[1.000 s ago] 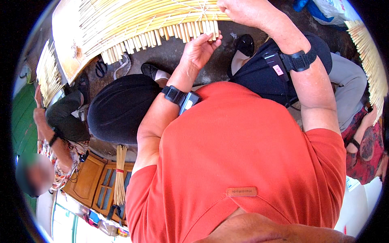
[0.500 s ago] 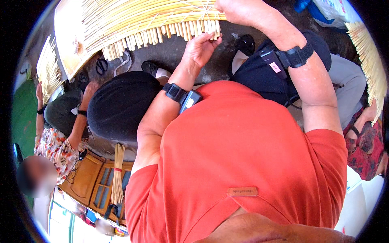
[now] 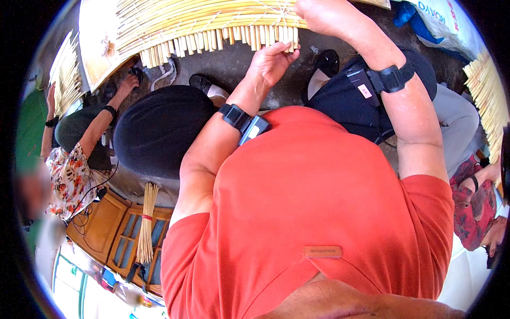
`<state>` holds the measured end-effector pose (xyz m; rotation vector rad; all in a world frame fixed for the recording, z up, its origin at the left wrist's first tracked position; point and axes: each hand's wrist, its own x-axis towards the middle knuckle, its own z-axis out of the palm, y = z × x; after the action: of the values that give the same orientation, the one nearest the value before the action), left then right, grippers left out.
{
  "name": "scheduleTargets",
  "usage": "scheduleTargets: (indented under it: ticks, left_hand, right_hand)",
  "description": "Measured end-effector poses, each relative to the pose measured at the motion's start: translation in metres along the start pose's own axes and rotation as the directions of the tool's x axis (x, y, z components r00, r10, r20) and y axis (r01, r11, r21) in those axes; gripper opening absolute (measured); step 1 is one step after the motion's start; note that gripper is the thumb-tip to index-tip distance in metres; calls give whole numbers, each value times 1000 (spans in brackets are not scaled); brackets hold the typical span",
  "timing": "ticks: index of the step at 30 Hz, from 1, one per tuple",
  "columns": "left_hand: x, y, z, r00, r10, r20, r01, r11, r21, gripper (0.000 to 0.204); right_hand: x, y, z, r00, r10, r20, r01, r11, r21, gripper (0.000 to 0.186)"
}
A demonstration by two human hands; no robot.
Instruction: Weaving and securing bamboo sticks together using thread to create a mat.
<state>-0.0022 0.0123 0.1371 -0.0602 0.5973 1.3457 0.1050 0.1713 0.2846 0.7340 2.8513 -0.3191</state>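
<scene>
A mat of pale yellow stalks [image 3: 202, 25], bound with crossing light threads, lies across the top of the view. Its cut stalk ends hang toward me in an uneven row. My left hand [image 3: 268, 65] is at the right end of that row, thumb and fingers pinched on the tip of a stalk [image 3: 289, 38]. My right hand [image 3: 325, 17] is curled over the mat's right end, just above the left. Its fingertips are hidden, so what they grip cannot be made out. Both wrists wear black straps with small devices.
A pale board [image 3: 98, 45] lies under the mat's left end. A red-tied stalk bundle [image 3: 146, 226] stands by a wooden cabinet [image 3: 101, 228]. Co-workers sit on both sides with stalk mats [image 3: 66, 80]. A white and blue sack [image 3: 443, 21] lies at upper right.
The view has shifted slightly. My left hand stays at the stalk ends, my right on the mat. The left co-worker's hand has reached up toward a dark object on the floor.
</scene>
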Motion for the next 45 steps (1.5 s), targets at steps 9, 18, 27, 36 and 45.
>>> scheduleTargets:
  ticks: [9, 18, 27, 36, 45]
  left_hand:
    - [0, 3, 2, 1000, -14, 3, 14, 1000, 9, 34]
    - [-5, 3, 6, 998, -33, -44, 33, 999, 5, 31]
    - [-5, 2, 8, 999, -12, -29, 11, 1000, -29, 35]
    - [-1, 2, 0, 998, -57, 8, 58, 996, -69, 28]
    - [-27, 11, 39, 991, 56, 117, -63, 997, 54, 29]
  right_hand:
    - [10, -1, 21, 989, -70, -132, 76, 996, 40, 19]
    - [14, -10, 46, 998, -38, 51, 47, 981, -190, 22]
    - [14, -26, 65, 991, 124, -54, -134, 953, -270, 19]
    - [15, -18, 53, 999, -41, 26, 39, 998, 54, 24]
    - [-48, 22, 63, 723, 537, -435, -331, 822, 463, 21]
